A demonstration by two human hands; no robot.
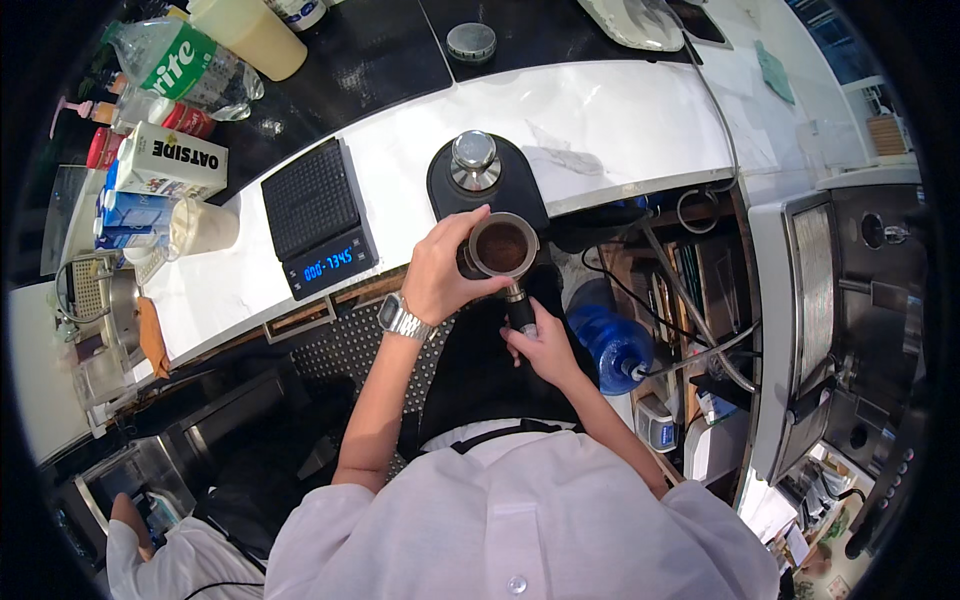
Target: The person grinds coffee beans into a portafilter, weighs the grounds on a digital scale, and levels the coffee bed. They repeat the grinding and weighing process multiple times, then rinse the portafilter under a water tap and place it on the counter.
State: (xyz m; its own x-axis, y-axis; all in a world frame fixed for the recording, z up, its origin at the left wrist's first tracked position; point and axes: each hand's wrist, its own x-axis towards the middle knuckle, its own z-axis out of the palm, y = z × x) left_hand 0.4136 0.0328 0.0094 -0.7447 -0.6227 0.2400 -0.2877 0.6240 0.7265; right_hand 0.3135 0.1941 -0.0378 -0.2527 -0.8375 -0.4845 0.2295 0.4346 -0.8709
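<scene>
A portafilter (pixel 517 296) is held in front of me at the counter's edge, its basket facing up. Dark ground coffee (pixel 502 247) fills much of the basket. My left hand (pixel 444 266), with a metal watch on the wrist, curls around the basket rim from the left. Lower down, my right hand (pixel 546 343) grips the black handle. Just beyond the basket lies a black tamping mat (pixel 444 184), and a polished metal tamper (pixel 475 161) stands upright on it. To the left is a black digital scale (pixel 311 202) with a lit blue display and nothing on its platform.
Cartons (pixel 172 161), a Sprite bottle (pixel 191 71) and a cream-filled jug (pixel 251 37) crowd the counter's left. A round metal lid (pixel 471 43) lies at the back. An espresso machine (pixel 802 322) stands right; a blue water jug (pixel 611 349) sits below. Another person (pixel 180 555) is at lower left.
</scene>
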